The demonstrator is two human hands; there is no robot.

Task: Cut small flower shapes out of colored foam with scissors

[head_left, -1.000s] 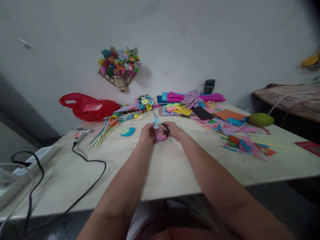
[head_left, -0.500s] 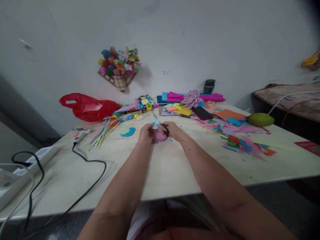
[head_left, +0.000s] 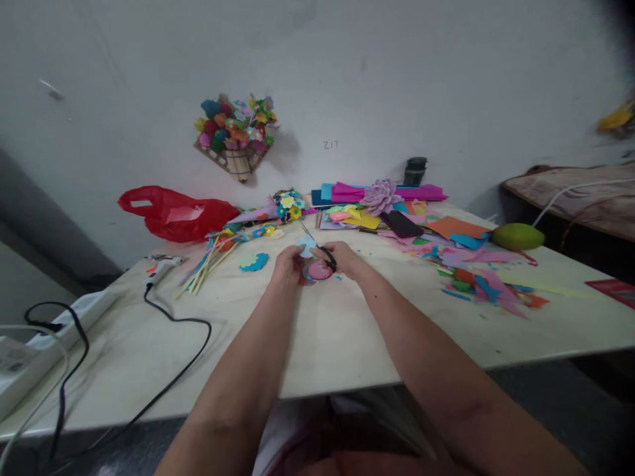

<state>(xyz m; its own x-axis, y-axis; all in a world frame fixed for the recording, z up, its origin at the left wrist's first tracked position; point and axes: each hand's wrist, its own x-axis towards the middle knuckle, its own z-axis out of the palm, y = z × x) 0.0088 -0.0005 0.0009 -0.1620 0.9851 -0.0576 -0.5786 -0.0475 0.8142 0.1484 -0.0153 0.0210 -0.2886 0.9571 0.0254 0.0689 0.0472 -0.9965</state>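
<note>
nearest worry for me is the black cord [head_left: 193, 320] looping over the front left of the table [head_left: 342, 330], if the left forearm [head_left: 253, 330] swings out it could snag and drag the glue gun [head_left: 161, 266] along. further in, the left hand [head_left: 288, 263] has its fingers pinched on a light blue piece [head_left: 307, 247], held up just past a pink round thing [head_left: 318, 270] mid-table, and the right hand [head_left: 342, 258] has its fingers closed round the black handles of the scissors [head_left: 326, 255]. blades point away from the body, right by the piece, but it's small and blurry there so i can't say if they're actually biting. main risk imo: the left fingers sit close to those blades, so one careless squeeze could nick a fingertip, or the piece bends and the edge comes out ragged.

vs half a second ago, not much. the pink round thing shows a bit more, the light blue piece looks turned a touch with more of its face visible, and the scissor tips sit slightly further left. the red bag [head_left: 183, 218] and, furthest back, the wall bouquet [head_left: 235, 135] look basically unmoved
</note>
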